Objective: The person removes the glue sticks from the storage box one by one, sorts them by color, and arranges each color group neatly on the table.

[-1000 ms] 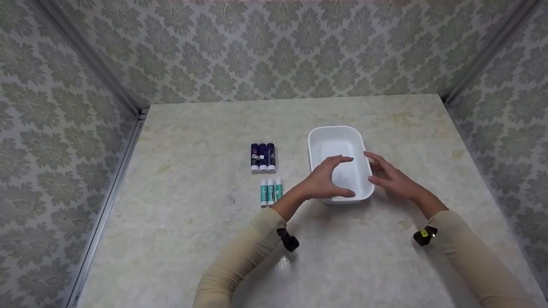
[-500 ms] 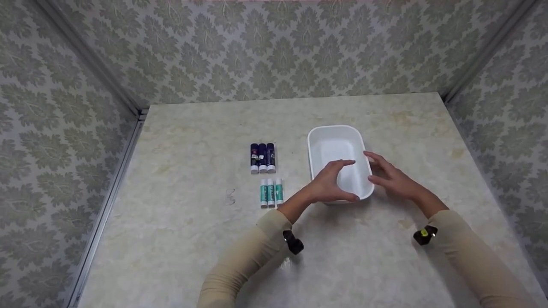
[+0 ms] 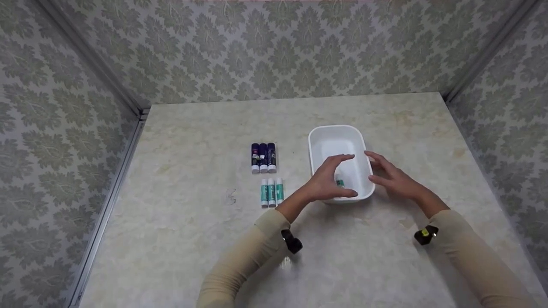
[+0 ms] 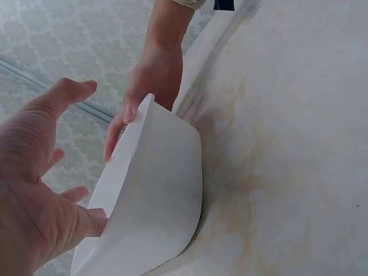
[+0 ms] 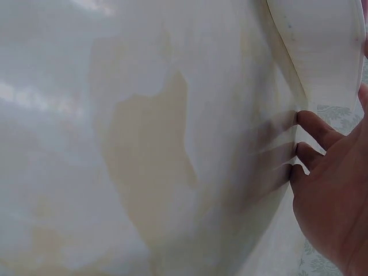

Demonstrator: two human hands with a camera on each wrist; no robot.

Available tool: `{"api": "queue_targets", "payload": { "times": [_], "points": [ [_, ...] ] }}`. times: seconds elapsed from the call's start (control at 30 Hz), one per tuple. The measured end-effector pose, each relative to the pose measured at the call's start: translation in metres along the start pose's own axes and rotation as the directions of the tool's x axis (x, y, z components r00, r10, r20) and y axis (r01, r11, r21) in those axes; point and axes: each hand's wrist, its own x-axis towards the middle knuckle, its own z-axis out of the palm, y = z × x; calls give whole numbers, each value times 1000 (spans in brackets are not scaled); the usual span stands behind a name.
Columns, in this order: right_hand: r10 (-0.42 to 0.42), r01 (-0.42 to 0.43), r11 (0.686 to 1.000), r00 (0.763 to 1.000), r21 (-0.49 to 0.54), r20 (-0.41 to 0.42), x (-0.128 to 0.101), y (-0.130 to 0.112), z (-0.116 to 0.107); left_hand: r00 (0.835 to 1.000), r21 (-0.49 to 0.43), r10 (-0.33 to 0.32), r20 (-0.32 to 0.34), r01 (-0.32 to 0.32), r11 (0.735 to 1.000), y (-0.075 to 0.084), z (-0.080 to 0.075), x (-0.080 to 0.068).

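Note:
A white plastic bin (image 3: 338,145) stands between the hands. My left hand (image 3: 327,179) reaches over its near left rim, thumb and fingers spread apart with nothing gripped. Inside the bin, between that thumb and the fingers, part of a green and white glue stick (image 3: 340,183) shows; the hand hides the rest of it. My right hand (image 3: 396,182) touches the bin's right side, fingertips and thumb at the rim. In the right wrist view, several fingers (image 5: 307,152) reach down beside the bin, close to the tabletop.
Three green and white glue sticks (image 3: 272,193) lie side by side left of the left wrist. Behind them lie three dark purple ones with white ends (image 3: 263,157). The marbled tabletop (image 3: 184,239) ends at patterned walls (image 3: 282,51) at the back and sides.
The green and white glue stick has come into view inside the bin, below the left hand. The left hand shifted slightly right, then up a little; the right hand and bin stayed put.

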Motion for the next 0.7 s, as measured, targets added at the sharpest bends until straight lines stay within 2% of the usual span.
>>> {"api": "queue_targets", "payload": {
  "times": [0.17, 0.43, 0.7],
  "points": [
    [-1, 1, 1000, 1000, -6, -6, 0, 0, 1, 1000, 12, -7, 18, 7, 1000, 0, 1, 1],
    [21, -21, 1000, 1000, -7, -1, -1, -3, 1, 999, -26, 11, 41, -10, 1000, -2, -1, 3],
    [2, -2, 1000, 1000, 14, 15, -1, 0, -1, 996, 94, -9, 89, 1, 996, 0, -6, 14]
  ]
}}
